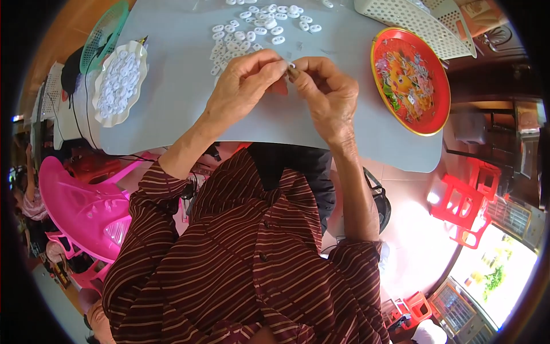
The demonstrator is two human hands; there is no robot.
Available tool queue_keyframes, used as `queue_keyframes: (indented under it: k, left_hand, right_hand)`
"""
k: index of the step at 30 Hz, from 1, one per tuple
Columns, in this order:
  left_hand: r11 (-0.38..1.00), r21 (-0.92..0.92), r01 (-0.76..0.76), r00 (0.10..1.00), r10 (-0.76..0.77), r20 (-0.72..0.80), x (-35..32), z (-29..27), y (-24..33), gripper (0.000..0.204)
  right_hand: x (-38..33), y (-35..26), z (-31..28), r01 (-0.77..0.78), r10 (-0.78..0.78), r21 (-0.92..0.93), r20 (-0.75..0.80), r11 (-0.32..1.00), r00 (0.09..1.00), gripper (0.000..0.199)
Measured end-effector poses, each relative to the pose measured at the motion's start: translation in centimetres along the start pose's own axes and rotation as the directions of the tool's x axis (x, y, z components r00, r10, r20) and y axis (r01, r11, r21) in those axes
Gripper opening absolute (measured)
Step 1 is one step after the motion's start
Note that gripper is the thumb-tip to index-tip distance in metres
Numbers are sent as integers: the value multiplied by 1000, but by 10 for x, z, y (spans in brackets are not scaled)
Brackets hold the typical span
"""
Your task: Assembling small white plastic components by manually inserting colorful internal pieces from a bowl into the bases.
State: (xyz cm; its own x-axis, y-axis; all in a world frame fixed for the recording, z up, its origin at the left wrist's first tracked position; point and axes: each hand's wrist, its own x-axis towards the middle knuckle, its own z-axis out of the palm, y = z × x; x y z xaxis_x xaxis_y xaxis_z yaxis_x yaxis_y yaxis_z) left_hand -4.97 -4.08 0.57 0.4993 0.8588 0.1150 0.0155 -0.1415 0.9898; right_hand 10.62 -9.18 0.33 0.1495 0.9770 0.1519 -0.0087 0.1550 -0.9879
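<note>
My left hand (246, 83) and my right hand (329, 92) meet over the near middle of the table, fingertips pinched together. Between them shows a bit of a small white piece (293, 65), mostly hidden by the fingers. Just beyond my hands, many small white oval pieces (278, 40) with dark holes lie loose on the grey table (183, 69). More white pieces fill a white wavy-edged dish (137, 86) to the left. On the right, a round red tray (440, 97) with a gold rim holds thin light-coloured scraps and a few white pieces.
A green perforated basket (91, 51) stands at the far left, by a dark cable. At the far right is a white perforated basket (395, 20). A pink round table (74, 206) is at left, red stools (458, 203) at right. Other people sit at the left edge.
</note>
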Motion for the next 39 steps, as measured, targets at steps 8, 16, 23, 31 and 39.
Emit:
queue_keyframes:
  k: [8, 16, 23, 31, 39]
  left_hand:
    - [792, -461, 399, 916, -323, 237, -5, 0, 6, 21]
    - [988, -86, 125, 991, -120, 53, -4, 13, -4, 19]
    - [999, 39, 36, 998, -38, 53, -7, 19, -2, 13]
    - [997, -36, 62, 998, -62, -5, -12, 30, -8, 12]
    - [998, -60, 21, 1000, -20, 19, -14, 34, -13, 11]
  right_hand:
    - [-9, -3, -7, 399, -399, -378, 81, 836, 913, 17]
    - [-23, 4, -13, -6, -9, -180, -86, 984, 996, 16]
    - [-19, 4, -9, 16, -29, -167, -78, 986, 997, 9]
    - [-13, -13, -20, 24, -28, -341, -6, 940, 1000, 5]
    - [41, -45, -116, 221, -292, -805, 62, 550, 954, 7]
